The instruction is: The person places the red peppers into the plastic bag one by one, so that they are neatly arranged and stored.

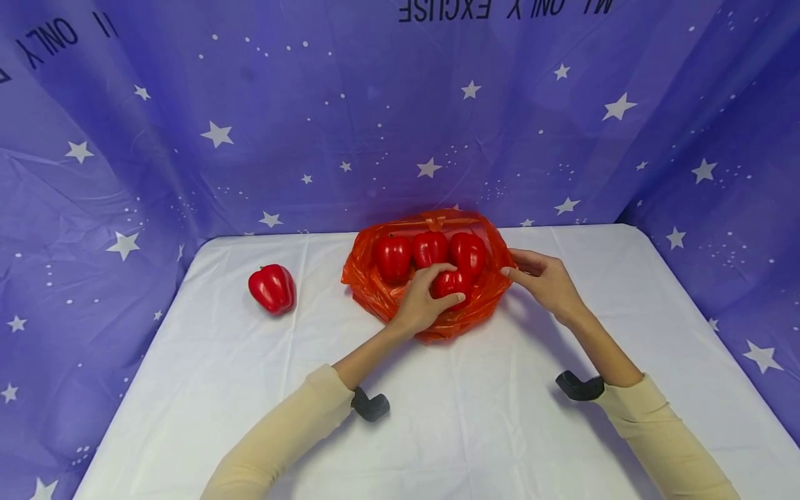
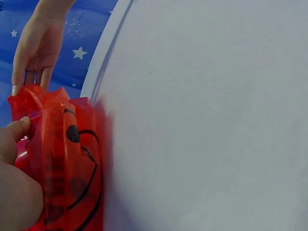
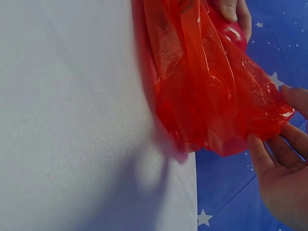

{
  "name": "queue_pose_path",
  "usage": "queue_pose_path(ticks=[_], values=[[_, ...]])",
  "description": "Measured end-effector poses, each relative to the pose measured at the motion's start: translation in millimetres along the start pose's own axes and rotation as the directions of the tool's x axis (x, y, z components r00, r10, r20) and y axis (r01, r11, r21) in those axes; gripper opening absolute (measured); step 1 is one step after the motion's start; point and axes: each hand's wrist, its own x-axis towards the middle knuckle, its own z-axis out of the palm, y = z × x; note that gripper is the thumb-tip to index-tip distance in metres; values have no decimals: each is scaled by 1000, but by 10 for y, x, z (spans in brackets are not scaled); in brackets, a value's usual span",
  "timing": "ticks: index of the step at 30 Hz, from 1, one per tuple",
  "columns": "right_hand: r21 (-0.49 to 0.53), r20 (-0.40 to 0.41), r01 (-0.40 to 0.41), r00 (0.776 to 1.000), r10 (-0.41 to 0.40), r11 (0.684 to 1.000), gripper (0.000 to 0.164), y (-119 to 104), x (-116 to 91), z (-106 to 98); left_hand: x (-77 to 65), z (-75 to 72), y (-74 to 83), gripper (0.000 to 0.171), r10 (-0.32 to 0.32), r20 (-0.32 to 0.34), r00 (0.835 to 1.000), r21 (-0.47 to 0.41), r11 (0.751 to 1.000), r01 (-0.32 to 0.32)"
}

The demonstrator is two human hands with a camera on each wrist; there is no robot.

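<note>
A red plastic bag (image 1: 369,295) lies spread wide at the far middle of the table, with several red bell peppers (image 1: 393,258) inside. My left hand (image 1: 420,300) reaches over the bag's near side and grips a bell pepper (image 1: 451,283) between thumb and fingers. In the left wrist view that pepper is mostly hidden behind the bag. My right hand (image 1: 550,283) pinches the bag's right rim between thumb and fingers, as the right wrist view also shows with the bag film (image 3: 274,115). Apart from the bag, one more bell pepper (image 1: 272,289) lies at the left.
A white cloth covers the table (image 1: 475,423). Behind it and at both sides hangs a purple-blue curtain (image 1: 375,139) with white stars, close to the bag's far side. A black curved piece (image 1: 371,405) sits at the left wrist, another (image 1: 580,386) at the right.
</note>
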Motion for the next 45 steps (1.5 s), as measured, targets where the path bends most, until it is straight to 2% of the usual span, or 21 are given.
queue_pose_path(ticks=[7, 14, 19, 24, 32, 37, 41, 45], values=[[-7, 3, 2, 1000, -2, 1000, 42, -3, -1, 6, -1, 60, -21, 49, -28, 10, 1000, 0, 1000, 28], [16, -3, 0, 1000, 0, 1000, 44, 229, 73, -24, 47, 72, -12, 47, -51, 2, 999, 16, 999, 51], [1, -5, 24, 1000, -24, 1000, 44, 285, 85, -28, 81, 70, -11, 51, -56, 1, 998, 43, 998, 56], [-20, -13, 29, 999, -29, 999, 44, 283, 80, -38, 113, 74, -5, 57, -47, 15, 999, 99, 994, 46], [-13, -7, 17, 1000, -17, 1000, 44, 261, 90, -41, 133, 40, 20, 61, -72, 38, 997, 96, 993, 68], [-3, 3, 8, 1000, -8, 1000, 42, 90, 52, -16, 121, -12, 31, 61, -75, 34, 997, 98, 993, 71], [-19, -6, 1, 1000, -1, 1000, 43, 116, 60, -20, 100, -85, 44, 60, -48, 27, 998, 55, 997, 47], [-18, -4, -2, 1000, 2, 1000, 43, 89, 49, -19, 59, -202, 51, 61, -17, 31, 999, -29, 999, 18]])
